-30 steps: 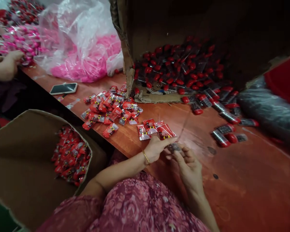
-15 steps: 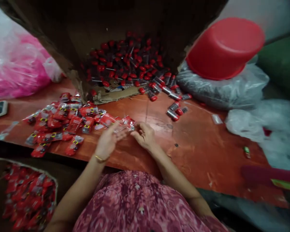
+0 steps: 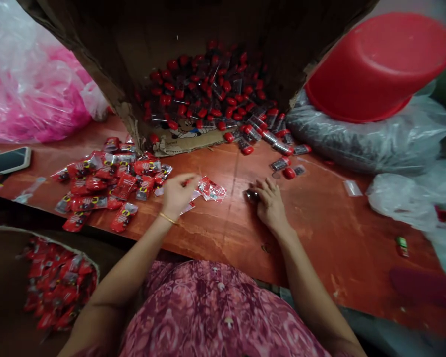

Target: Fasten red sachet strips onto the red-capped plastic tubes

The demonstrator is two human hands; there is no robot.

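My left hand [image 3: 177, 194] is curled at the edge of a pile of red packets [image 3: 107, 181] on the reddish table [image 3: 319, 223], its fingers pinched on a red packet. A few red packets [image 3: 212, 189] lie just to its right. My right hand [image 3: 269, 203] rests on the table with its fingers closed over a small dark item [image 3: 251, 195]. Beyond both hands a tipped cardboard box [image 3: 193, 59] spills small red-capped clear tubes [image 3: 215, 99] onto the table.
A phone [image 3: 6, 161] lies at the table's left edge. Behind it sits a clear bag of pink items [image 3: 33, 104]. At right an upturned red basin [image 3: 375, 69] rests on a plastic bag [image 3: 371, 139]. A box of red packets [image 3: 59, 287] stands lower left.
The camera swung to the right. My hands, together at the middle before, have parted: the left stays by the packet pile, the right has moved right onto the table.
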